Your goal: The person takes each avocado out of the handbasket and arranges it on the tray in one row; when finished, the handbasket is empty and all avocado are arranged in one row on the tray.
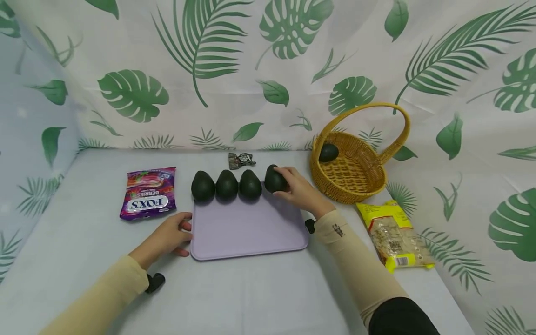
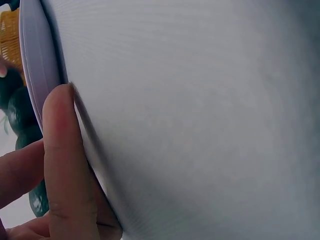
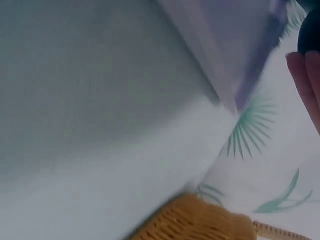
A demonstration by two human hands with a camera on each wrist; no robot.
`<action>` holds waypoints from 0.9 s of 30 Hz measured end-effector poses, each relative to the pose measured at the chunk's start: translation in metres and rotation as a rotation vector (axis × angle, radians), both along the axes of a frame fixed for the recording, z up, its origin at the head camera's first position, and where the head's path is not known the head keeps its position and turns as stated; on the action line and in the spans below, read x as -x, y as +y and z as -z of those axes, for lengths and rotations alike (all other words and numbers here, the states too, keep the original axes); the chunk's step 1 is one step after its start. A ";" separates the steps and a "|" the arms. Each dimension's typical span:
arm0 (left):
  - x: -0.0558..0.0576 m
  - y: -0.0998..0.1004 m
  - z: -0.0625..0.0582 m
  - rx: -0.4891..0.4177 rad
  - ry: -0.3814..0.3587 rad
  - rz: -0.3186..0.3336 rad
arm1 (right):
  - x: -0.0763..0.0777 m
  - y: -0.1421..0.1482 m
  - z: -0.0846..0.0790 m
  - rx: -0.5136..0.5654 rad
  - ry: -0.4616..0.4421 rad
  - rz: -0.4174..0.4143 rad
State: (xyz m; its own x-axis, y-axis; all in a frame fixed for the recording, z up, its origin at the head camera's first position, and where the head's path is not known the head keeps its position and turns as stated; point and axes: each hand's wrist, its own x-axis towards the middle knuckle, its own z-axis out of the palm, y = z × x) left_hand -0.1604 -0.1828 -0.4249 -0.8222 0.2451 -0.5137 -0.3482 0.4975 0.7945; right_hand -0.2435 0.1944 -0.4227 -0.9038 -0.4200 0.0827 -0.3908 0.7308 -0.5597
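Observation:
My right hand (image 1: 302,190) grips a dark green avocado (image 1: 274,179) near the far right corner of a pale purple tray (image 1: 249,230). Three more avocados (image 1: 226,186) stand side by side along the tray's far edge, to the left of the held one. My left hand (image 1: 169,234) is beside the tray's left edge, its fingers (image 2: 65,150) loosely bent and touching the rim. In the right wrist view, part of the held avocado (image 3: 310,32) shows above the fingertips at the right border.
A yellow wicker basket (image 1: 356,193) with a tall handle holds one avocado (image 1: 328,152) at the back right. In front of it lies a yellow food packet (image 1: 395,235). A purple Fox's Berries bag (image 1: 150,193) lies left of the tray, and a small dark wrapped item (image 1: 241,160) lies behind it.

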 end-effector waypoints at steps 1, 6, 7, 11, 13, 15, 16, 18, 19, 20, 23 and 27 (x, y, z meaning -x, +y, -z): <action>0.000 0.000 0.001 -0.001 0.000 0.001 | 0.001 -0.003 0.003 -0.017 0.003 0.000; -0.001 0.001 0.001 -0.008 0.009 0.002 | 0.004 -0.010 0.010 -0.073 -0.002 -0.016; -0.001 0.001 0.000 -0.006 0.010 0.003 | 0.004 -0.011 0.011 -0.083 -0.002 -0.018; 0.000 -0.001 -0.001 0.001 0.017 0.008 | 0.007 -0.014 0.012 -0.116 0.000 -0.025; 0.001 -0.001 -0.001 -0.006 0.018 0.011 | 0.008 -0.014 0.014 -0.135 -0.005 -0.023; 0.001 -0.002 -0.001 -0.009 0.018 0.012 | 0.009 -0.014 0.015 -0.152 -0.012 -0.017; 0.001 -0.002 0.000 -0.010 0.018 0.012 | 0.009 -0.014 0.015 -0.154 -0.017 -0.013; 0.002 -0.002 0.000 -0.009 0.017 0.014 | 0.009 -0.014 0.016 -0.154 -0.029 -0.002; 0.002 -0.002 0.001 -0.009 0.017 0.014 | 0.009 -0.014 0.015 -0.151 -0.033 0.004; 0.002 -0.002 0.001 -0.010 0.017 0.014 | 0.009 -0.013 0.015 -0.150 -0.037 0.010; 0.002 -0.002 0.001 -0.012 0.014 0.012 | 0.008 -0.013 0.014 -0.137 -0.052 0.025; 0.001 -0.002 0.002 -0.016 0.007 0.009 | 0.007 -0.013 0.012 -0.131 -0.081 0.047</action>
